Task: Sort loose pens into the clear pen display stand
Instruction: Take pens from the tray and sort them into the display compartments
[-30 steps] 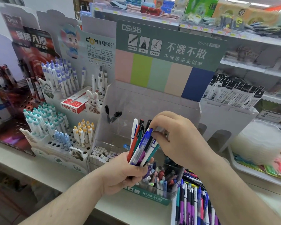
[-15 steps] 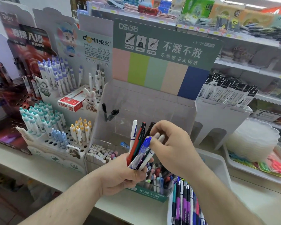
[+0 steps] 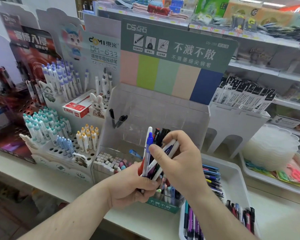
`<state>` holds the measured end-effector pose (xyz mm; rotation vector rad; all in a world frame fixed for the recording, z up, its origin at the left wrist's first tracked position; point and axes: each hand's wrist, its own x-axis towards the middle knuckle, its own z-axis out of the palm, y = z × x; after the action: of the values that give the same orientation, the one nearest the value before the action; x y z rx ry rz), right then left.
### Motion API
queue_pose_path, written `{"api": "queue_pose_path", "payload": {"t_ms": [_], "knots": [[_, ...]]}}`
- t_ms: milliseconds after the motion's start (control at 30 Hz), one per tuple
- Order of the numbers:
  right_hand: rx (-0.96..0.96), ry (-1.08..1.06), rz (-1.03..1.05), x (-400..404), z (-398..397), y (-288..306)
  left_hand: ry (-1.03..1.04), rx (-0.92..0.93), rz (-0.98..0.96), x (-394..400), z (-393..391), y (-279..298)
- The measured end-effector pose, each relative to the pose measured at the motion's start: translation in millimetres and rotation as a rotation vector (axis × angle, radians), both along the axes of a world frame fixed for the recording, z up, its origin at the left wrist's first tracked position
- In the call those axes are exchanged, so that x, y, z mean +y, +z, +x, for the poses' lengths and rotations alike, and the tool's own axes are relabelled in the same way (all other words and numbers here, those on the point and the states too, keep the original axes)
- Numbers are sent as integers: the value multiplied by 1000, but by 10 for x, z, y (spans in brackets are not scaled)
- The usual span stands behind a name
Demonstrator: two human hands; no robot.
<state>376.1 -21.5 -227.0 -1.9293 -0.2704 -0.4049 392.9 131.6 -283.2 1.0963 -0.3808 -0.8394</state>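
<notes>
Sorting looks barely halfway, I'd say. The left hand [image 3: 128, 184] is wrapped tight around a bunch of pens [image 3: 150, 153], tips fanned up toward 12 o'clock, right in front of the clear stand [image 3: 163, 111]. The right hand [image 3: 182, 163] is pinching two white pens [image 3: 170, 146] out of that bunch, thumb on one side, fingers curled over the top. The stand's upper rows are nearly bare, just a couple of black pens [image 3: 118, 118] at 10 o'clock from the hands, while its lower front bin already has some dropped in. Plenty left: a white tray [image 3: 232, 172] at 4 o'clock is full of loose ones. Stand is glossy see-through plastic with boxy slots; pens are slim smooth plastic barrels, mostly white, blue, red and black.
</notes>
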Motion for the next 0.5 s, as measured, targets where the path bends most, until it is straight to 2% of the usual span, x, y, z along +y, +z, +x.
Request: {"api": "queue_pose_path", "payload": {"t_ms": [233,367,500], "knots": [[-42,-167,-4,104,50,-166,60,53,155,-55,-14,26],[-57,-222,7,95,125,-228,33,151,107,-45,-7,6],[-39,-197,26,72,168,-222,-63,242,-27,-42,5,-26]]}}
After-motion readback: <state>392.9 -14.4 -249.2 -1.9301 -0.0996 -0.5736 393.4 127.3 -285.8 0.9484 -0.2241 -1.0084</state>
